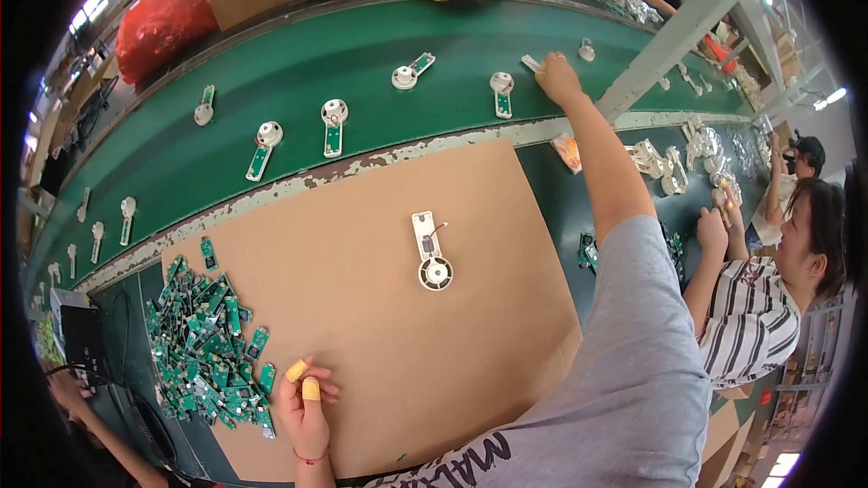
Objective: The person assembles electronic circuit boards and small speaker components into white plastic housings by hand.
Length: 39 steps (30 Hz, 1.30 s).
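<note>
My right hand (pixel 558 79) reaches across the green conveyor belt, its fingers closed on a white plastic handle piece (pixel 531 63). Most of that piece is hidden by the hand. My left hand (pixel 306 407) is over the brown cardboard sheet (pixel 470 343), with yellow covers on two fingertips. Its fingers are slightly bent and apart, and nothing shows in them. Beside it lies a heap of green circuit boards (pixel 212 334). One white fan-like part (pixel 436 273) rests on the cardboard, its round end toward me, with a small red wire at its handle.
Several white parts with green boards (pixel 334 122) are spaced along the conveyor belt (pixel 289 63). A metal post (pixel 674 36) rises at the right of my reaching arm. A co-worker in a striped shirt (pixel 755 321) sits at right, near piled white parts (pixel 669 167). A black box (pixel 77 330) stands far left.
</note>
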Each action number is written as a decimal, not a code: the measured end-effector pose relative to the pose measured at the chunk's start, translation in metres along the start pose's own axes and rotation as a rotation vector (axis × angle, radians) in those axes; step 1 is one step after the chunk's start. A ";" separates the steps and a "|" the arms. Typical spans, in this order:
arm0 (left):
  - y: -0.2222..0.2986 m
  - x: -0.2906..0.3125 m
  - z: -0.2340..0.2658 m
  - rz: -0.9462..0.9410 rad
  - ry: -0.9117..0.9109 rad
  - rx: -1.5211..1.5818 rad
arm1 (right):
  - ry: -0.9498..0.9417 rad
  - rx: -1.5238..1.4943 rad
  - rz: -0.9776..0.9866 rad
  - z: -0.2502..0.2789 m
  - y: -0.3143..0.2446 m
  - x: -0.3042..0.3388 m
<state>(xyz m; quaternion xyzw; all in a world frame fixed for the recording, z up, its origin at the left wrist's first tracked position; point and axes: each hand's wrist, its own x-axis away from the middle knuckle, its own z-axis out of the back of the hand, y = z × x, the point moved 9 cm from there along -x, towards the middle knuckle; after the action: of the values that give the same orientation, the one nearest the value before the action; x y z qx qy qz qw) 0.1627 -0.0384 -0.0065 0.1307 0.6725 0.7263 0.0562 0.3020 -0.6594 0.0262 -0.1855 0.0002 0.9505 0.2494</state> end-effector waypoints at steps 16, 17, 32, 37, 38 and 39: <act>0.052 0.033 -0.020 -0.294 -0.239 -0.477 | -0.354 -0.722 0.991 0.162 -0.307 0.340; 0.050 0.034 -0.012 -0.286 -0.230 -0.490 | -0.375 -0.704 1.011 0.163 -0.317 0.364; 0.063 -0.040 0.017 -0.561 0.172 -1.508 | -0.331 -0.462 1.014 0.143 -0.330 0.430; 0.038 -0.032 0.027 -0.072 0.059 -0.292 | -0.324 -0.547 1.003 0.140 -0.333 0.429; 0.036 -0.028 0.020 -0.030 0.004 -0.080 | -0.325 -0.575 0.986 0.141 -0.333 0.426; 0.034 -0.024 0.011 -0.032 -0.044 0.029 | -0.343 -0.577 0.991 0.139 -0.333 0.426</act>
<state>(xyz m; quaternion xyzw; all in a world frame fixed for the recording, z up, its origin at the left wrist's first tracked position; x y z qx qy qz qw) 0.1923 -0.0375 0.0253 0.1366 0.6835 0.7125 0.0809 0.0670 -0.1530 0.0363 -0.0675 -0.2117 0.9316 -0.2876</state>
